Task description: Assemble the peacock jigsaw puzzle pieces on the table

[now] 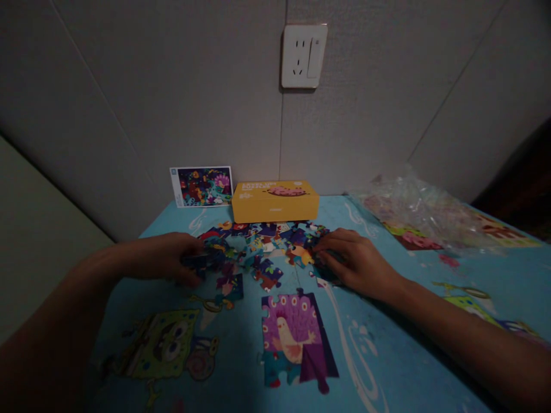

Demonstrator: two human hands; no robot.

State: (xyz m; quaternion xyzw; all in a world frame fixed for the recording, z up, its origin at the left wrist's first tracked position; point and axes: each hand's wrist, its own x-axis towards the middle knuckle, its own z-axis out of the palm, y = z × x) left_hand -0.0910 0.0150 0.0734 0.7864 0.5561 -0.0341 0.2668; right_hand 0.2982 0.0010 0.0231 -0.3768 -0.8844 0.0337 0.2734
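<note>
The grey wall fills the upper part of your view, and below it spreads the blue tablecloth, printed with yellow cartoon figures and pale swirls. On your far right, crumpled clear plastic lies over colourful printed sheets. The heap of loose puzzle pieces stretches between your two hands, just in front of the yellow puzzle box, which sits near the wall. Your left hand is at the heap's left edge, palm turned inward, thumb and fingers parted with dark pieces right at their tips; you cannot tell from here whether it grips one. Your right hand rests at the heap's right edge, fingers bent and held close together, their tips by the pieces there; whether one is pinched is hidden too. The joined puzzle section, showing a purple many-eyed creature, lies flat nearer to you than the heap, apart from both hands, to the right of your left hand and to the near left of your right one. The picture card leans upright just left of the box, and the white socket plate is on the wall above. Smallest, an orange piece lies just left of your right fingertips.
</note>
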